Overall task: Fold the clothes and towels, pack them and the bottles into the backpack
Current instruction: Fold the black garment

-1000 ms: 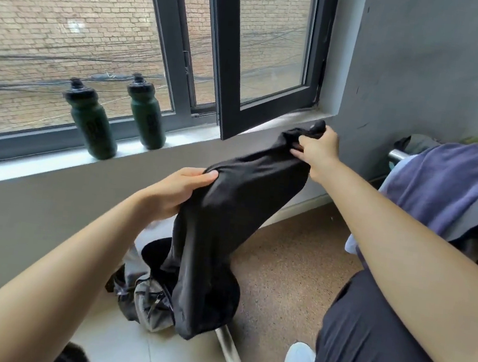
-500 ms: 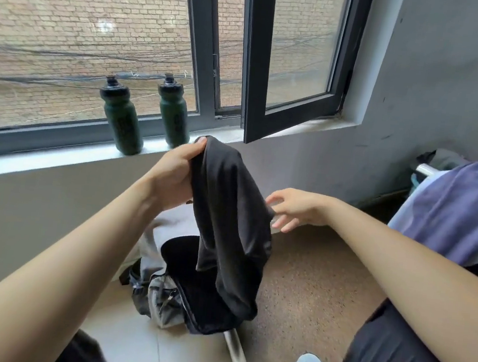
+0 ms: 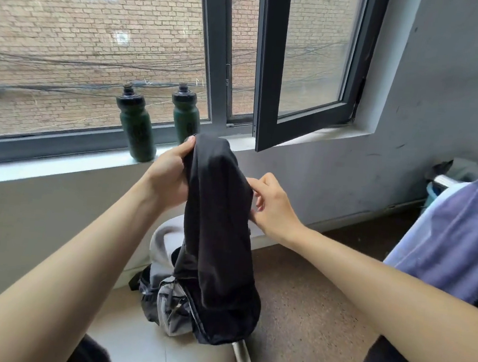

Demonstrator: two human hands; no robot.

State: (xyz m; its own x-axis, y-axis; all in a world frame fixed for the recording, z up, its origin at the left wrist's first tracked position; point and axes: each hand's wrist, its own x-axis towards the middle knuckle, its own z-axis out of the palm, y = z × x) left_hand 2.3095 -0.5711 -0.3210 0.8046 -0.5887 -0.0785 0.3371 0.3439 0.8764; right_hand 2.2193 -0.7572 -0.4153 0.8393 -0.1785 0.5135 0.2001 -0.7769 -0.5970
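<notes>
A purple cloth (image 3: pixel 456 233) lay heaped at our right, well apart. And there it was, the black garment (image 3: pixel 217 237), hanging doubled above the grey backpack (image 3: pixel 165 305) on the floor. On the sill (image 3: pixel 57 161) behind stood the left green bottle (image 3: pixel 137 129) and the right green bottle (image 3: pixel 185 116), both upright. Our left hand (image 3: pixel 170 176) gripped the garment's top fold; our right hand (image 3: pixel 270 207) pinched its right edge.

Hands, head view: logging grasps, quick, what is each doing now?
Left hand grips the black garment near its top fold.
Right hand: fingers curled at the garment's edge; a pinch cannot be told.
</notes>
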